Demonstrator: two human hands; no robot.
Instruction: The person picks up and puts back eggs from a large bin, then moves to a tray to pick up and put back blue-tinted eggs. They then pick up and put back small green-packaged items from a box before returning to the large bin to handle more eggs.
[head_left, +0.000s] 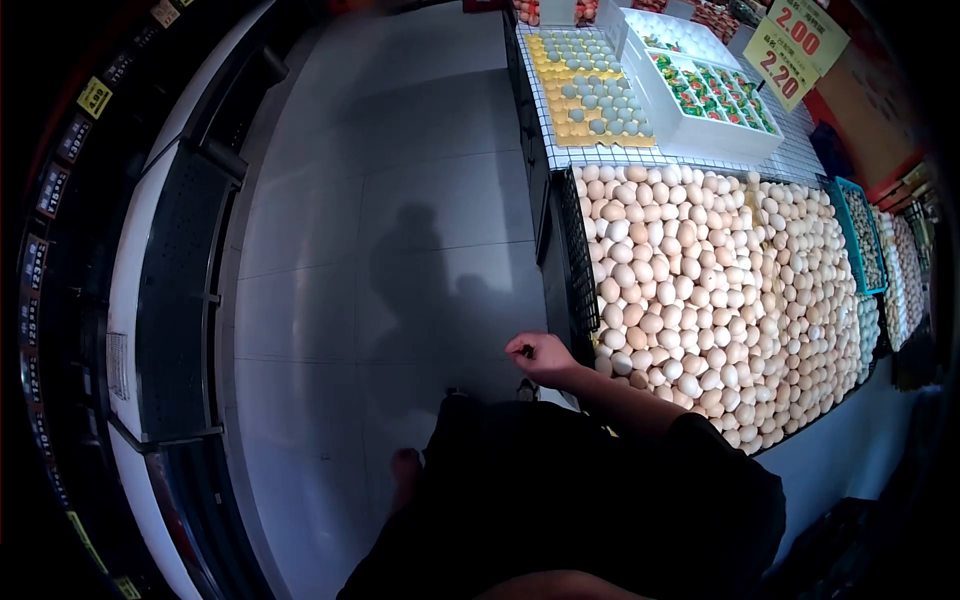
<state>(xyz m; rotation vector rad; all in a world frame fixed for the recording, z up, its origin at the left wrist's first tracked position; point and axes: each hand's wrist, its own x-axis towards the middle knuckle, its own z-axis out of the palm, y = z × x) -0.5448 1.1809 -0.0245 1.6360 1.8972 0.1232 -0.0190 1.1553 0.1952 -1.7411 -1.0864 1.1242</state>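
Note:
My right hand (540, 358) is curled closed, beside the left edge of the egg display. A small dark spot shows at its fingers; whether it is an object or shadow I cannot make out. The nearest things to it are the loose brown eggs (690, 290), piled in a wide layer behind a black mesh side (583, 250). Low on my other side, my left hand (405, 465) hangs in dim light next to my dark clothing. Its fingers are too dark to read.
Past the loose eggs stand yellow trays of pale eggs (595, 95) and a white foam box (715, 110) with green-and-red packs. Price signs (795, 50) rise above. A teal basket (862, 240) sits at right. Grey tiled floor (400, 200) runs ahead, with a refrigerated case (165, 290) at left.

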